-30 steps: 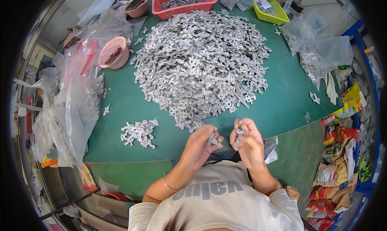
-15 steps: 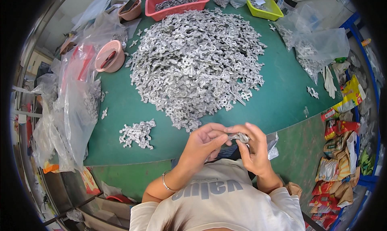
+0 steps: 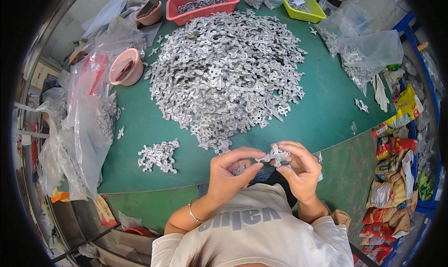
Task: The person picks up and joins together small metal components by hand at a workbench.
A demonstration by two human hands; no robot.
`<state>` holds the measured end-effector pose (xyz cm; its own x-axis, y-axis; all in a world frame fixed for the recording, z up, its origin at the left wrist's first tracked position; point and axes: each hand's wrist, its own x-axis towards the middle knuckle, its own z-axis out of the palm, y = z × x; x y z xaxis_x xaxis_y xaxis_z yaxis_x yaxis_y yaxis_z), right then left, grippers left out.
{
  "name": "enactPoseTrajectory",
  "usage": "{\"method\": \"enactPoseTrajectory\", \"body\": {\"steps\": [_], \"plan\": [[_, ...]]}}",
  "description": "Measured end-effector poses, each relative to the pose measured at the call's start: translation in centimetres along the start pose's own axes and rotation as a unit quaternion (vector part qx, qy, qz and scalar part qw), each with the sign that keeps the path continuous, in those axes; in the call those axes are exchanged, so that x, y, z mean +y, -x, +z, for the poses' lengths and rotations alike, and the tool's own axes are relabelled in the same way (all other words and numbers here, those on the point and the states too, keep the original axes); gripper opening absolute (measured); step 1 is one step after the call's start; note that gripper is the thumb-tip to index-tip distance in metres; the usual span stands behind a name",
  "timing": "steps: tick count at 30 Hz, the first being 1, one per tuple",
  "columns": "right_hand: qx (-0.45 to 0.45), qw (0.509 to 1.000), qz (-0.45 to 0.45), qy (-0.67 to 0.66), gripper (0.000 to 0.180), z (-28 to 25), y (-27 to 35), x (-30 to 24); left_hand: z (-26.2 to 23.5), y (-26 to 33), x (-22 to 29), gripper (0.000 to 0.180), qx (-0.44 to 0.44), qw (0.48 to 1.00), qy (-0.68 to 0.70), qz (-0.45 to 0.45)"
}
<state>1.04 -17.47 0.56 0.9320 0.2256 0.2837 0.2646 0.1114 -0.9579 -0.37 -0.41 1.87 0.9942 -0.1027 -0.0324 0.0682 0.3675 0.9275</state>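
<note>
Between my two hands, at the table's near edge, is a cross-shaped silver metal casting point(image 3: 278, 155) with lobed arms. My left hand point(image 3: 227, 173) pinches its left arm between thumb and forefinger. Another grey metal piece point(image 3: 239, 168) shows in that palm, partly hidden by the fingers. My right hand point(image 3: 302, 170) is closed round the casting's right side, thumb below and fingers above. Just beyond my hands a large heap of similar castings point(image 3: 228, 76) covers the table's middle. A smaller pile of castings point(image 3: 159, 156) lies left of my left hand.
On the green table point(image 3: 322, 113), a red basin point(image 3: 204, 15) and a yellow-green basin point(image 3: 304, 14) stand behind the heap. A pink bucket point(image 3: 126, 67) and plastic bags point(image 3: 81, 131) line the left side. Bagged castings point(image 3: 357, 62) and a white glove point(image 3: 380, 93) lie right.
The casting between my hands has turned, so its cross shape now faces up. My fingers have shifted apart slightly, exposing the second piece in my left palm.
</note>
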Motion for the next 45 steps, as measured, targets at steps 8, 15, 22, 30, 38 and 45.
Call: {"method": "enactPoseTrajectory", "body": {"steps": [8, 15, 22, 30, 38, 45], "plan": [[0.010, 0.999, -0.002, -0.038, 0.037, 0.30, -0.08, -0.94, -0.18, 0.13, 0.02, 0.021, -0.004, 0.992, -0.096, 0.078], [0.018, 0.999, -0.014, -0.048, 0.030, 0.64, -0.40, -1.39, -0.33, 0.12, -0.03, 0.018, -0.009, 0.987, -0.110, 0.113], [0.027, 0.999, 0.017, -0.036, 0.005, 0.41, -0.10, -0.97, -0.38, 0.50, 0.74, 0.010, 0.011, 0.995, 0.010, -0.102], [0.039, 0.985, 0.088, -0.145, 0.016, 0.69, -0.09, -0.87, -0.62, 0.44, 0.66, 0.013, -0.020, 0.971, 0.144, -0.191], [0.040, 0.981, 0.114, -0.153, 0.019, 0.86, -0.16, -0.66, -0.72, 0.46, 0.47, 0.014, -0.009, 0.968, 0.157, -0.196], [0.044, 0.978, 0.124, -0.161, 0.020, 0.95, -0.16, -0.49, -0.78, 0.47, 0.22, 0.016, 0.005, 0.969, 0.155, -0.194]]}}
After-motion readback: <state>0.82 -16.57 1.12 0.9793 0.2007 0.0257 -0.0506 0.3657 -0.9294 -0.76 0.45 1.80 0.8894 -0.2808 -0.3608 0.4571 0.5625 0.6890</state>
